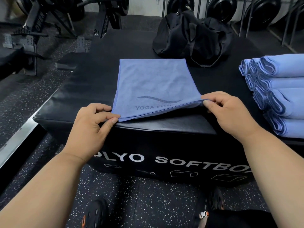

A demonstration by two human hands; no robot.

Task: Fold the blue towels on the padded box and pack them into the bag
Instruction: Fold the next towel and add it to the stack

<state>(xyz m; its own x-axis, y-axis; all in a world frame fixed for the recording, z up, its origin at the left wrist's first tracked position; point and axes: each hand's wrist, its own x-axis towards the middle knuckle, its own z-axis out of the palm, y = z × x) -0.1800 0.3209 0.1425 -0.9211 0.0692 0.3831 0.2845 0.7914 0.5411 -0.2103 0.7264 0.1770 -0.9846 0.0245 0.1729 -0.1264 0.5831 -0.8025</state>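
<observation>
Speckled rubber gym flooring [148,203] surrounds a black padded box [164,145] lettered "PLYO SOFTBO…" on its near face; weight plates [222,7] stand racked along the far wall. On the box top, far side, sits a slumped black bag [189,38]. At the right edge lies a stack of folded blue towels [276,92], folds facing left. At centre a blue towel [151,83] lies doubled and flat, printed "YOGA FIT…", its near edge lifted off the box. Left hand [92,129] pinches the near-left corner between thumb and forefinger. Right hand [230,112] pinches the near-right corner likewise, other fingers curled.
</observation>
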